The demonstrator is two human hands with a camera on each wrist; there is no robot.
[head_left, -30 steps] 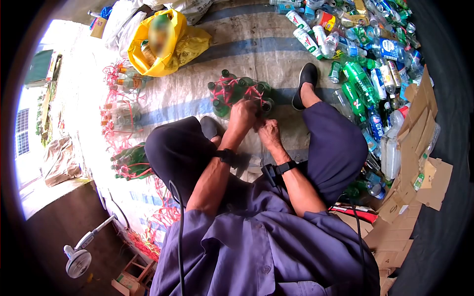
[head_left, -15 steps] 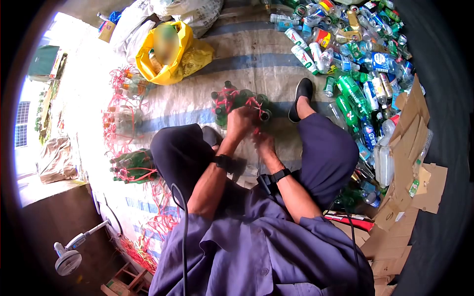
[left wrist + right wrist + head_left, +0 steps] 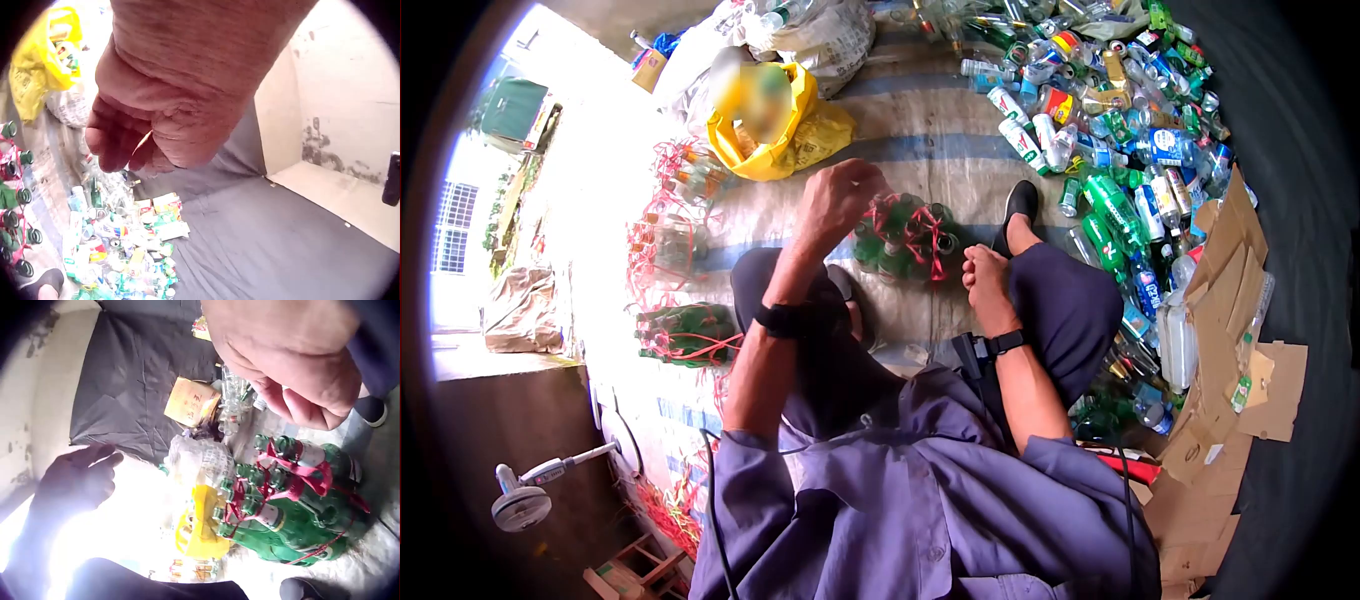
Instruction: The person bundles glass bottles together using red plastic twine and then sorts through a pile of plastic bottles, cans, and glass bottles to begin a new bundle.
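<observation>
A bundle of green glass bottles (image 3: 905,240), bound with red plastic strapping, stands upright on the striped sheet between the person's feet. A loose red strap end hangs at its near side. My left hand (image 3: 840,205) is raised at the bundle's left, apart from it, with loosely bent fingers and nothing visible in them. In the left wrist view its thumb and fingers (image 3: 103,140) have a small gap between them. My right hand (image 3: 988,278) is just right of the bundle with fingers curled in. In the right wrist view the bottle necks (image 3: 275,481) stand below that hand.
A yellow bag (image 3: 775,120) stands at the far left. Strapped bundles of clear bottles (image 3: 665,245) and green bottles (image 3: 685,333) are on the left. A heap of plastic bottles and cans (image 3: 1120,130) spreads to the right beside cardboard (image 3: 1215,340). A fan (image 3: 522,505) is at lower left.
My hands were together at the near side of the bundle and have parted. The left has risen to the left, the right has moved right. The red strap end now shows hanging.
</observation>
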